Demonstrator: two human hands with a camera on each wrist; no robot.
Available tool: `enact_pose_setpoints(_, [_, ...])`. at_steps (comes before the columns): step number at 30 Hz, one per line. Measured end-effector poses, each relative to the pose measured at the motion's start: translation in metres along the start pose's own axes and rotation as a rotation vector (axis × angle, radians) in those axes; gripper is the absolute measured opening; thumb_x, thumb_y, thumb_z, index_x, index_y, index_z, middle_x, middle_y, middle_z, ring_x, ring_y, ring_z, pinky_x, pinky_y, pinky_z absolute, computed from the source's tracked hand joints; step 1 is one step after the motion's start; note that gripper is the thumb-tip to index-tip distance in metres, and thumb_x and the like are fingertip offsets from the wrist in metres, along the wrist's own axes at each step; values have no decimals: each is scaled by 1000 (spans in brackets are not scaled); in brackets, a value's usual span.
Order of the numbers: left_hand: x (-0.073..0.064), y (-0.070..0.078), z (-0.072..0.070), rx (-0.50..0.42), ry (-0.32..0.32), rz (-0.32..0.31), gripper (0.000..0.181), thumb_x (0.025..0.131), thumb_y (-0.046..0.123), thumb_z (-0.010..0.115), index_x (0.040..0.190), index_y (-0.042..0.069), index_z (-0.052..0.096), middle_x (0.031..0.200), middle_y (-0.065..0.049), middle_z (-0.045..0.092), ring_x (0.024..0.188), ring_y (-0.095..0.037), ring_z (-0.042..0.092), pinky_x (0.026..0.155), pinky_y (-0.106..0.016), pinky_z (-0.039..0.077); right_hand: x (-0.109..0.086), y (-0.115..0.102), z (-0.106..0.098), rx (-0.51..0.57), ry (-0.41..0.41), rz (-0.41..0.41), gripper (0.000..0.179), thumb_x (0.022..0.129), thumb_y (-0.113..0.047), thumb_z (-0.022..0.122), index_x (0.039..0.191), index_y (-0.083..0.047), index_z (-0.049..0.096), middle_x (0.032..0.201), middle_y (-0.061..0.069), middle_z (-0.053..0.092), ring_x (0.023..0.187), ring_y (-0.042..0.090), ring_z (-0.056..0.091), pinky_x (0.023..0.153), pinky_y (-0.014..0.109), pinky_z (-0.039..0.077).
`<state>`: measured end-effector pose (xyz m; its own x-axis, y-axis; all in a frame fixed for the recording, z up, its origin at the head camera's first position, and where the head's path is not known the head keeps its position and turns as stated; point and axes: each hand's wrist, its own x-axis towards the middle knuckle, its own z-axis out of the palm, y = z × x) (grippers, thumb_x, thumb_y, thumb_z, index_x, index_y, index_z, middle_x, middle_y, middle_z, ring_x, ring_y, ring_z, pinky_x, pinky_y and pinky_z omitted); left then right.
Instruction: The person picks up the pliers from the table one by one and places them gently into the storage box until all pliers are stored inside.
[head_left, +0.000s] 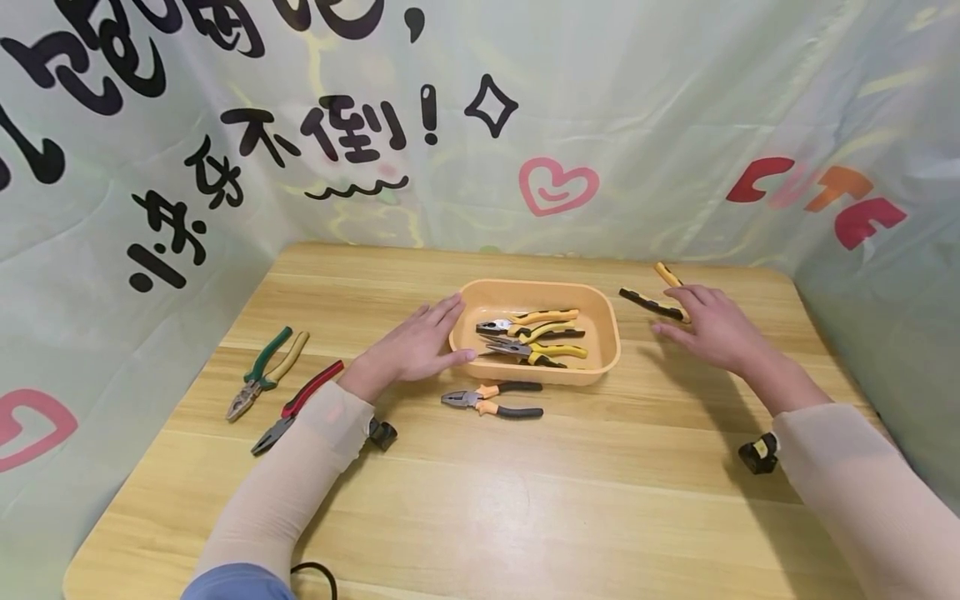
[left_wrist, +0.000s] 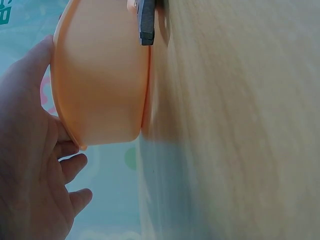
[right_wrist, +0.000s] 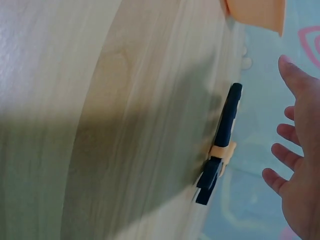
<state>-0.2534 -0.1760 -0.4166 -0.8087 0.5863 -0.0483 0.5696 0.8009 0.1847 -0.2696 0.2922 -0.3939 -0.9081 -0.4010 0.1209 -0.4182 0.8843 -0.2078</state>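
Observation:
An orange plastic tray [head_left: 540, 377] stands on the table with several yellow-and-black pliers [head_left: 551, 351] lying in it. My left hand [head_left: 416, 342] rests against the tray's left rim, fingers fairly straight; the left wrist view shows its thumb and fingertips touching the tray wall [left_wrist: 100, 75]. Over on the right, my right hand [head_left: 712, 329] hovers above a pair of pliers with orange-and-black handles [head_left: 648, 304]. In the right wrist view a gap separates its relaxed, spread fingers from these pliers [right_wrist: 227, 120]. The head view hides their jaws behind the hand.
Pliers with orange-and-black handles [head_left: 510, 412] lie just in front of the tray. To the left are green-and-tan pliers [head_left: 267, 373] and red-and-black pliers [head_left: 311, 392], the latter near my left forearm. A printed cloth [head_left: 637, 108] encloses the table's back and sides.

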Motion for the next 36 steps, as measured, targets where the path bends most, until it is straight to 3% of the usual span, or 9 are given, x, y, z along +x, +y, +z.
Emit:
enact_pose_setpoints(20, [-1,1,0,-4,-4,-5,100,91,77,19,157,4,4,164,-8,-4,149,-24,3,120,-44,6,8,31,20,67,-68,217,94,95,-61,48,150,9,21,138,39,32,125,58,28,101,71,24])
enact_pose_setpoints(36, [0,2,0,-1,3,-6,100,91,77,19,157,4,6,164,-7,-3,149,-26,5,120,-44,7,9,52,28,76,-109,298,96,93,-64,50,143,15,29,125,40,39,115,60,36,94,71,31])
